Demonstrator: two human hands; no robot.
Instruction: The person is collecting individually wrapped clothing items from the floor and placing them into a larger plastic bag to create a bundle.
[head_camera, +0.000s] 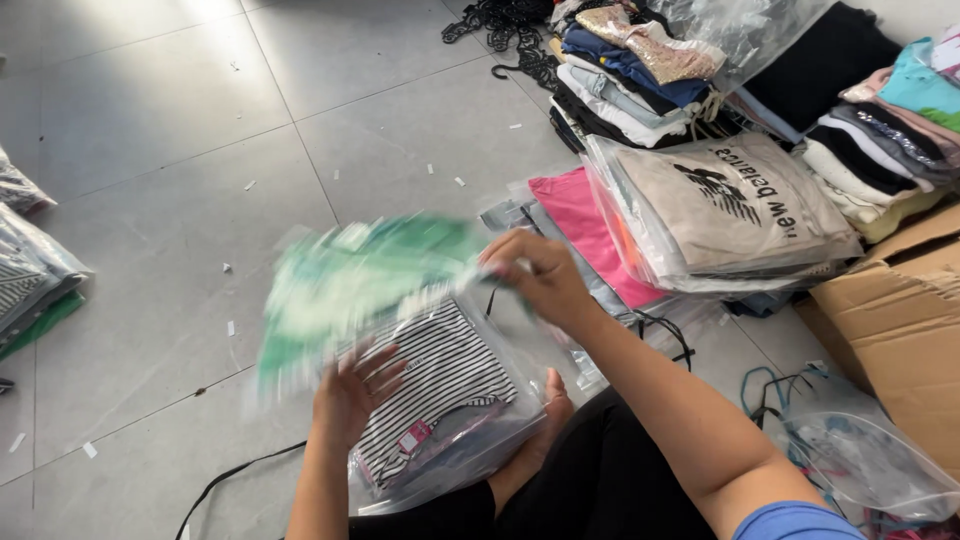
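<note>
Under the fingers: we find a green garment in a clear bag (350, 290), blurred by motion, above a bagged black-and-white striped garment (440, 390).
Right hand (540, 275): we see the fingers closed together, pinching the right edge of the green bag at its upper corner.
Left hand (350, 390): we note the fingers spread apart, palm up against the underside of the green bag; whether they grip it we cannot tell.
Green bag position: held up off the striped package, stretching leftward from the right fingertips and tilted down toward the left fingers.
Striped package: rests on the person's lap, just below both hands; a small pink tag shows at its near end.
Beyond the right fingers: we record a pink bagged garment (580, 225) and a beige bagged garment stack (730, 210), touching one another.
Further out: piles of folded clothes (870, 130) and black hangers (505, 30).
Right of the forearm: a cardboard box (900, 310).
Floor: grey tiles (170, 150) with scattered white paper scraps.
</note>
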